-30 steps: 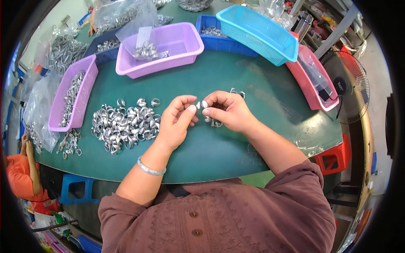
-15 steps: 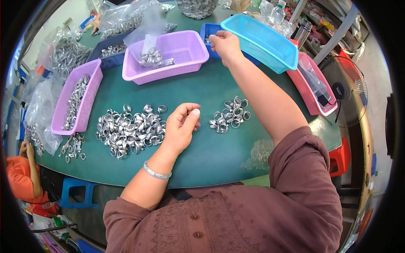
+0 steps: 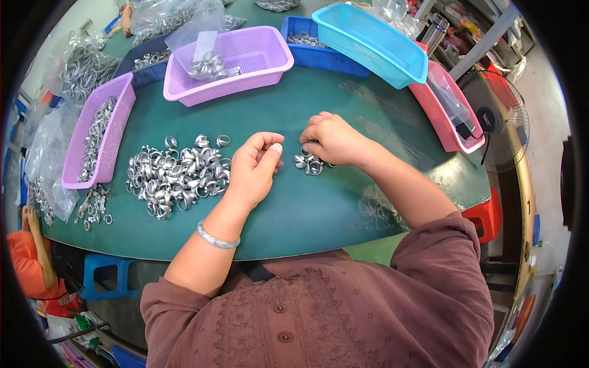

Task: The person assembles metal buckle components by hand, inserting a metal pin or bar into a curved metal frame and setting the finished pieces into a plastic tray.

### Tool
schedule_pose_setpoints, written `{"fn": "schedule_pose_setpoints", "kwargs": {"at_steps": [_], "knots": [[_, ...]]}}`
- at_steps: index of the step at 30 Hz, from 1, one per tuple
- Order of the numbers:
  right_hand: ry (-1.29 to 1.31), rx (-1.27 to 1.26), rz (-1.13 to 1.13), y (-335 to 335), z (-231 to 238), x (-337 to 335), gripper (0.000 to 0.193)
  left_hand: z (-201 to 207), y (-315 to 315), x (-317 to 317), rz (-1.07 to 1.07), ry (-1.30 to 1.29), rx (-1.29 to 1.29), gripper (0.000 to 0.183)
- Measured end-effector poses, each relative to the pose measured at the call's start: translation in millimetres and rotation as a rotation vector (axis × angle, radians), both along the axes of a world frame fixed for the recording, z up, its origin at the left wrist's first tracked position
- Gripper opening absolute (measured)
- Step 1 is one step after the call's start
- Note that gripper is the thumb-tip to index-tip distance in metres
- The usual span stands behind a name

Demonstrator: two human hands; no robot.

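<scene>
My left hand (image 3: pixel 254 168) is closed, thumb pressed to curled fingers, just above the table beside a large heap of silvery metal rings (image 3: pixel 178 175). Whatever it holds, if anything, is hidden. My right hand (image 3: pixel 336 140) reaches over a smaller group of silvery rings (image 3: pixel 308 164), partly covering it. Its fingers and thumb are bent together down among these rings; what lies between them cannot be made out. Beyond the hands, a blue bin (image 3: pixel 331 58) contains more small metal pieces.
A purple basket (image 3: pixel 227 86) with a bagged batch stands at the back; another purple basket (image 3: pixel 123 132) holds rings at left. A turquoise basket (image 3: pixel 374 52) overlaps the blue bin. At right are a red basket (image 3: pixel 454 138) and a fan (image 3: pixel 503 122). Another person's orange sleeve (image 3: pixel 27 260) shows far left.
My right hand has come back from the blue bin to the smaller group of rings. My left hand keeps its closed pose beside the large heap. The whole view has shifted slightly.
</scene>
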State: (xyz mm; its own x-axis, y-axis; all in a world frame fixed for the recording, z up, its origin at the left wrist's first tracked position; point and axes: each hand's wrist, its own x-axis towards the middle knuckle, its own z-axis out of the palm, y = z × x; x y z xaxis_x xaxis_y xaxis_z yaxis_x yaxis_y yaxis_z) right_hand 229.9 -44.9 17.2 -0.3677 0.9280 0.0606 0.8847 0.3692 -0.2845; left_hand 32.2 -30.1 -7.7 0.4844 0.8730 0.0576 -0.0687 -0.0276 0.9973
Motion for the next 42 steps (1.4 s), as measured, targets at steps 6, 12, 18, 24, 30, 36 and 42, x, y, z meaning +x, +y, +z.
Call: {"fn": "schedule_pose_setpoints", "kwargs": {"at_steps": [6, 12, 18, 24, 30, 36, 42], "knots": [[0.251, 0.099, -0.038, -0.6, 4.0, -3.9, 0.013, 0.2, -1.8, 1.6, 0.005, 0.013, -0.022, 0.019], [1.074, 0.056, -0.052, -18.7, -1.7, -19.8, 0.01, -1.6, -4.1, -0.2, -0.129, -0.056, -0.057, 0.024], [0.875, 0.327, 0.169, -26.0, -4.2, -26.4, 0.017, 0.1, -4.9, 1.4, -0.264, -0.308, -0.212, 0.024], [1.035, 0.151, 0.042, -32.1, -10.6, -25.7, 0.025, 0.1, -7.5, 4.5, -0.198, -0.363, -0.018, 0.028], [1.047, 0.141, 0.064, -32.5, -8.1, -23.1, 0.021, -0.1, -8.8, 3.8, -0.181, -0.347, -0.003, 0.029], [0.987, 0.161, 0.063, -34.0, -3.4, -21.9, 0.019, -1.0, -9.8, 4.7, -0.161, -0.337, 0.05, 0.031], [0.973, 0.182, 0.071, -35.5, -1.3, -22.7, 0.019, -2.6, -8.0, 4.3, -0.18, -0.321, 0.072, 0.033]]}}
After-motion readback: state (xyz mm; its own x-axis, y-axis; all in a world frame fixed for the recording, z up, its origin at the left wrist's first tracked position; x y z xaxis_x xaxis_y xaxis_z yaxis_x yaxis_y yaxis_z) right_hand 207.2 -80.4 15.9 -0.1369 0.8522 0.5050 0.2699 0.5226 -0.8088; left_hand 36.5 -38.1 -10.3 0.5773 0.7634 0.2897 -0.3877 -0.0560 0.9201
